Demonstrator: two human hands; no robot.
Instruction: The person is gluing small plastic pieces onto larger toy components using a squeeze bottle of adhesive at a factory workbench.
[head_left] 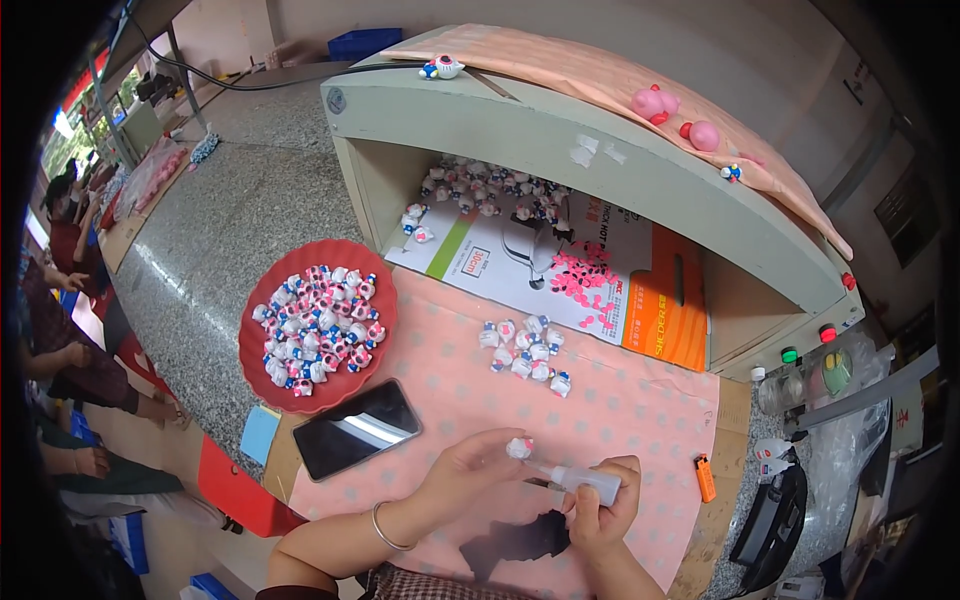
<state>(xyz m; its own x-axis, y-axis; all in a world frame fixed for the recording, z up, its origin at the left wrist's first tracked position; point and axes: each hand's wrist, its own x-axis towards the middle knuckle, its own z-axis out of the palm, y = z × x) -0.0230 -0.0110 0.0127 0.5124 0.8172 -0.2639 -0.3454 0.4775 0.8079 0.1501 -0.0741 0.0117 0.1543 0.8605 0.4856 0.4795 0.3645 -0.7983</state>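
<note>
Between the fingertips of my left hand (465,472), I pinch a small white-and-pink figurine (519,448). My right hand (608,520) is wrapped round a translucent squeeze bottle (592,484), its thin nozzle pointing left, close to the figurine. I cannot tell whether the tip touches it. Beyond my hands, a loose cluster of white, blue and pink figurines (522,352) lies on the pink patterned cloth (440,330). A red scalloped plate (262,375) on the left is heaped with similar figurines (318,330). Below my hands, a dark irregular patch (515,545) shows on the cloth.
A black phone (357,430) and blue pad (260,433) lie left. Ahead, a pale open-fronted box (365,190) holds more figurines (490,188) and bright pink pieces (583,275). An orange lighter (706,478) lies right. Other people (75,340) are at the far left.
</note>
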